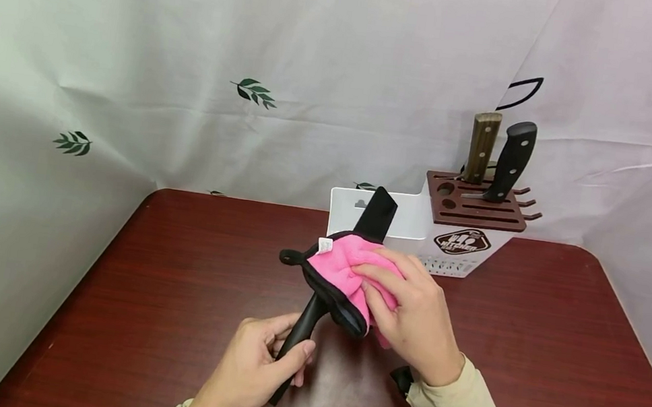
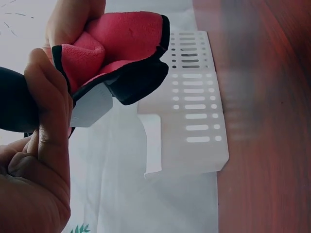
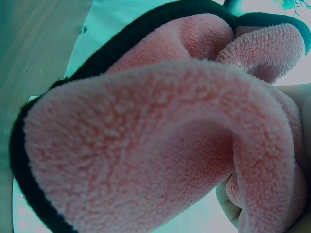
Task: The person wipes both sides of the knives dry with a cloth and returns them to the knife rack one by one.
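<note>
In the head view my left hand (image 1: 254, 361) grips the black handle of a knife (image 1: 377, 215), its wide dark blade pointing up and away. My right hand (image 1: 419, 310) pinches a pink cloth (image 1: 339, 269) with black edging, folded over the middle of the blade. Beyond the cloth the blade's slanted end shows; the part beneath is hidden. The left wrist view has the fingers of the left hand (image 2: 48, 126) near the blade (image 2: 92, 108), below the cloth (image 2: 129, 36). Fluffy cloth (image 3: 146, 145) fills most of the right wrist view.
A white knife block (image 1: 480, 243) with a brown slotted top stands at the back right. In it are a wooden-handled knife (image 1: 482, 148) and a black-handled knife (image 1: 515, 159). Behind the reddish-brown table (image 1: 172, 266) hangs a pale curtain (image 1: 343, 63) with leaf prints.
</note>
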Tool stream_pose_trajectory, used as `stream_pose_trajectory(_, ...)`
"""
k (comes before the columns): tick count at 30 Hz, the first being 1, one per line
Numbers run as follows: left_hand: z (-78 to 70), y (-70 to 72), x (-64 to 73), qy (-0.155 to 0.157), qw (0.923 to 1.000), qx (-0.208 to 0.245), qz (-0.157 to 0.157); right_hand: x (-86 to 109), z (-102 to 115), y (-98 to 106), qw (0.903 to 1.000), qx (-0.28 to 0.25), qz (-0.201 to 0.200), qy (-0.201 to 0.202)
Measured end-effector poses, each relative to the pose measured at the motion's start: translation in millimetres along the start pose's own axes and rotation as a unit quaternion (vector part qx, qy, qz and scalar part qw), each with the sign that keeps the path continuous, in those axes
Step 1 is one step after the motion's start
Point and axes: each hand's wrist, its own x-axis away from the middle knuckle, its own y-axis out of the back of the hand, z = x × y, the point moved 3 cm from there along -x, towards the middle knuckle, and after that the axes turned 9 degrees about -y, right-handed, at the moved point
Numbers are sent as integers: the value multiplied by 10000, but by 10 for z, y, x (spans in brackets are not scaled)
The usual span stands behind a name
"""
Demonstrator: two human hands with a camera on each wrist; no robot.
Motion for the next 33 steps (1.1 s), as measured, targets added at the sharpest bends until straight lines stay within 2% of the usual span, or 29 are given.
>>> stream_pose_trajectory(4,-12,6,5,110,9999,63,3,-7,-8,6,9999,31,-113,-110)
stream_pose_trajectory(10,-10,-31,22,182,9995,188,186,-8,-73,68,9971,269,-478,-529)
stream_pose_trajectory(19,-1,-45,37,-230,9993,127,261,-25,-150,127,9930,327,-697,-899)
stream_pose_trajectory(33,-52,-19,36,-278,9990,-24,362,-31,-223,175,9801,426,-1268,-1469)
